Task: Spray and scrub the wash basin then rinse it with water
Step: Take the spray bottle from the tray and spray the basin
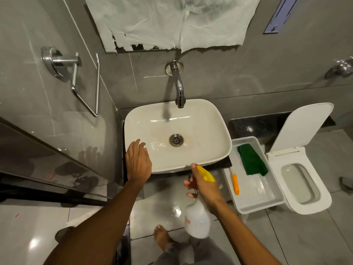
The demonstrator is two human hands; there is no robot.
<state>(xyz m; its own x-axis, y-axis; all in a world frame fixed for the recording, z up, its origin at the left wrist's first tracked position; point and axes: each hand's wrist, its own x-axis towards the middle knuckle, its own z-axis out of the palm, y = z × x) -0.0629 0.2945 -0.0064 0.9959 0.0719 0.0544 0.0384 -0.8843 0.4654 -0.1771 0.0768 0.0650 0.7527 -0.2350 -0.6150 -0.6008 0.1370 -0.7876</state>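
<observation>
A white wash basin (206, 121) sits on a dark counter, with a metal drain (176, 140) in its middle and brownish stains around it. A chrome tap (179, 87) comes out of the wall above it, and no water is running. My right hand (203, 185) grips a white spray bottle (196, 219) by its yellow trigger head, just in front of the basin's near edge, with the nozzle toward the basin. My left hand (138, 161) rests flat on the basin's near left rim, fingers apart, holding nothing.
A white tray (256, 205) stands right of the basin, holding a green cloth (252, 159) and an orange-handled brush (235, 181). Further right is a toilet (305, 180) with its lid up. A chrome towel holder (76, 77) hangs on the left wall. My bare foot (162, 238) is on the wet tiled floor.
</observation>
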